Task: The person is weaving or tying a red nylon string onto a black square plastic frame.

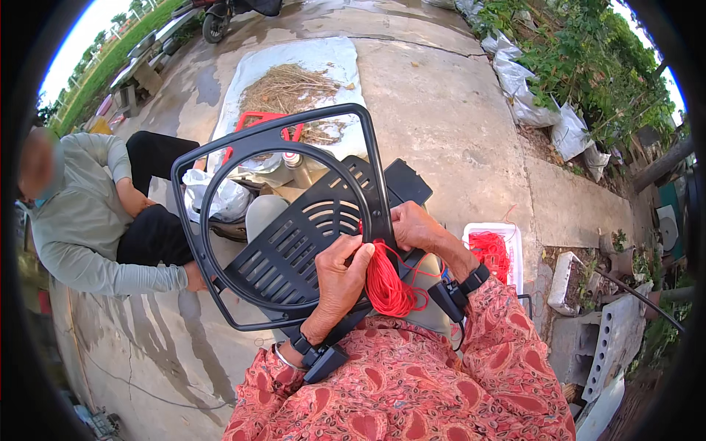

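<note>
The black plastic frame (294, 220) lies across the person's lap, near the middle of the view, tilted w/ its top end away from the body. It has a slotted panel in the centre and a round hoop on the left part, joined to an outer bar w/ rounded corners.

The left hand (340, 275) is closed around a bundle of red cord (386, 283), thumb on top, and it presses against the lower right side of the frame. The cord hangs in loops below the hand, and some thin strands go to the right. The right hand (415, 226) is closed on the right edge of the frame, fingers curled over the bar, just above the cord bundle. Both wrists carry a black strap w/ a small black box. Sleeves are red w/ a pattern.

To the right of the lap, on the concrete ground (441, 110), stands a white tray (507, 234) w/ more red cord inside. Behind the frame I see a white plastic bag (220, 197) and a red plastic piece (257, 121), partly hidden. Farther away lies a white sheet (309, 59) w/ dry straw-like material on it.

On the left a second person (88, 213) in a grey-green top sits low, one hand touching the left corner of the frame. Green plants (581, 59) and white sacks are at the upper right.
</note>
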`<state>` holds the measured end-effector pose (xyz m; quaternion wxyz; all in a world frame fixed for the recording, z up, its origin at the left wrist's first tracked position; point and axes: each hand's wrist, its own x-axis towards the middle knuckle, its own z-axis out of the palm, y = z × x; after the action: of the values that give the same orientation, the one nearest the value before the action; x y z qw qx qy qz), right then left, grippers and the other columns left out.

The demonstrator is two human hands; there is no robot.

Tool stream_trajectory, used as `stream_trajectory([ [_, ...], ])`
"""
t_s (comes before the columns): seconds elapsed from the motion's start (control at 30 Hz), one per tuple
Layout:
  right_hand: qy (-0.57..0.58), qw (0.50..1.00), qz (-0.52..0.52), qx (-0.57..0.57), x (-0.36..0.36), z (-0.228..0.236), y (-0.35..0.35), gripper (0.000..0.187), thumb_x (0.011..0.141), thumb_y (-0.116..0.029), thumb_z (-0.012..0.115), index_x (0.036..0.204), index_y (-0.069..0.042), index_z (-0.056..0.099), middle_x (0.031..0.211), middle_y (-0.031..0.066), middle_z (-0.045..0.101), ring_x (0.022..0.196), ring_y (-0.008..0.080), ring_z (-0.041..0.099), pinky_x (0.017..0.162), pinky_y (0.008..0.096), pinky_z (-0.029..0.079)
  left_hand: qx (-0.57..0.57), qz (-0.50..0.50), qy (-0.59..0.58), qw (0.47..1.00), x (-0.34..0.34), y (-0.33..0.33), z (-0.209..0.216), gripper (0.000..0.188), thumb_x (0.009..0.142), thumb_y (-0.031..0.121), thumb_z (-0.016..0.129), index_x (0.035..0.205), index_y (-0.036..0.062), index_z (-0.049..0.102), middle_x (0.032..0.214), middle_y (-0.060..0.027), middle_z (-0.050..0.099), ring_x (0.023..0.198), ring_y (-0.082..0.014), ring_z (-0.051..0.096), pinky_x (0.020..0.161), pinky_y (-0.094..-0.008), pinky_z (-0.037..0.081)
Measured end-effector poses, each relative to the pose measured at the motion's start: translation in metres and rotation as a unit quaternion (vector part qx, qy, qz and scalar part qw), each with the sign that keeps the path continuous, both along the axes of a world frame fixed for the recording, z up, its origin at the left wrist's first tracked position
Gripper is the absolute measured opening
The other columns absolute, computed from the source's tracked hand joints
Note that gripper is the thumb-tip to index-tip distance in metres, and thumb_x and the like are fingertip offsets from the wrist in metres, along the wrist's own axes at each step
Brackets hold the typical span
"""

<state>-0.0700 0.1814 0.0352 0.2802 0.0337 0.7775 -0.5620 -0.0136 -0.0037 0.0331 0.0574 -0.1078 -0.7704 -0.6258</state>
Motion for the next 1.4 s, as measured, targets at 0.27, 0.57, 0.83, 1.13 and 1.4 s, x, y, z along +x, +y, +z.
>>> stream_trajectory([
  [0.27, 0.178, 0.980, -0.054, -0.076, -0.044, -0.029, -0.003, 0.024, 0.090, -0.024, 0.067, 0.088, 0.000, 0.070, 0.070, 0.0006, 0.064, 0.063, 0.0032, 0.054, 0.055, 0.0218, 0.043, -0.068, -0.006, 0.054, 0.996, 0.007, 0.003, -0.003, 0.012, 0.084, 0.003, 0.067, 0.085, -0.0060, 0.061, 0.069, -0.0083, 0.052, 0.061, -0.0142, 0.049, 0.057, -0.0272, 0.040],
  [0.57, 0.250, 0.928, -0.270, -0.059, -0.025, -0.008, -0.009, 0.019, 0.094, -0.017, 0.060, 0.103, 0.000, 0.064, 0.075, 0.0025, 0.067, 0.064, 0.0051, 0.058, 0.058, 0.0218, 0.047, -0.030, -0.013, 0.003, 0.999, 0.003, 0.000, -0.013, 0.011, 0.082, 0.004, 0.067, 0.078, -0.0047, 0.061, 0.064, -0.0120, 0.050, 0.056, -0.0234, 0.049, 0.055, -0.0343, 0.038],
  [0.83, 0.271, 0.917, -0.259, 0.138, -0.022, -0.021, 0.013, 0.023, 0.094, -0.022, 0.062, 0.096, 0.000, 0.065, 0.072, 0.0031, 0.066, 0.063, 0.0093, 0.059, 0.058, 0.0276, 0.048, -0.027, -0.028, 0.001, 0.999, 0.006, 0.001, -0.016, 0.011, 0.081, 0.005, 0.068, 0.081, -0.0046, 0.064, 0.063, -0.0119, 0.052, 0.055, -0.0213, 0.050, 0.053, -0.0334, 0.038],
  [1.13, 0.144, 0.964, -0.184, -0.126, -0.012, -0.008, -0.011, 0.026, 0.099, -0.023, 0.054, 0.098, -0.001, 0.067, 0.086, 0.0034, 0.067, 0.076, 0.0087, 0.061, 0.065, 0.0238, 0.048, -0.005, -0.040, -0.034, 0.999, 0.013, -0.002, -0.016, 0.012, 0.083, 0.006, 0.068, 0.083, -0.0055, 0.064, 0.063, -0.0123, 0.054, 0.054, -0.0146, 0.051, 0.051, -0.0310, 0.039],
  [1.4, 0.524, 0.815, -0.138, 0.203, 0.007, 0.030, -0.050, 0.022, 0.082, -0.023, 0.073, 0.087, -0.002, 0.067, 0.105, 0.0066, 0.064, 0.102, 0.0203, 0.056, 0.087, 0.0394, 0.047, 0.028, -0.081, -0.185, 0.979, 0.013, -0.004, -0.030, 0.020, 0.092, 0.012, 0.060, 0.079, -0.0017, 0.063, 0.060, -0.0014, 0.059, 0.046, -0.0072, 0.055, 0.038, -0.0229, 0.038],
])
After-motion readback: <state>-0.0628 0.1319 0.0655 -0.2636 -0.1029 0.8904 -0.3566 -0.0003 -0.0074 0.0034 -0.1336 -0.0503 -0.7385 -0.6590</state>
